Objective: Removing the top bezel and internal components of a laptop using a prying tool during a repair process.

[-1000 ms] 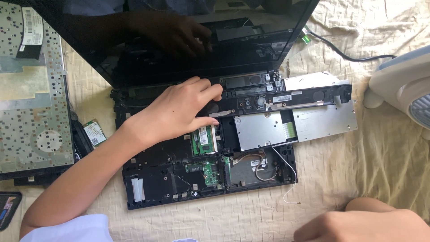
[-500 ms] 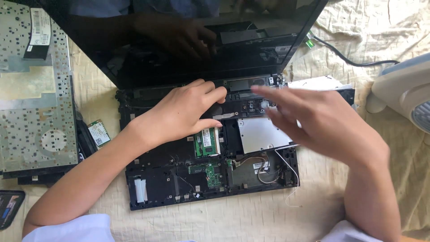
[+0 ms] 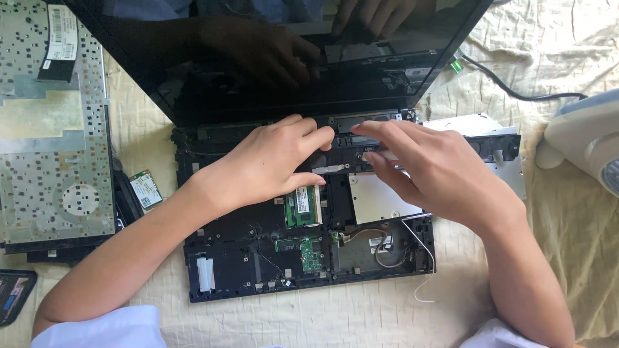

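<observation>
An opened black laptop base (image 3: 225,270) lies on a cream cloth, its dark screen (image 3: 271,58) raised at the back. My left hand (image 3: 267,161) rests on the upper middle of the base, fingertips on a black strip below the hinge. My right hand (image 3: 429,171) comes in from the right, its fingers touching the same strip beside the left fingertips. A green memory module (image 3: 302,206) shows just under my left hand. A silver drive plate (image 3: 377,200) lies partly under my right hand. Whether either hand pinches a part is hidden.
A detached keyboard (image 3: 55,135), underside up, lies at the left. A small green card (image 3: 146,189) sits beside it. A white fan (image 3: 587,138) stands at the right, with a black cable (image 3: 516,90) behind. A loose white wire (image 3: 422,283) trails off the base's corner.
My right hand came up from the lower right edge and moved left across the base to the strip by the hinge. My left hand stayed in place.
</observation>
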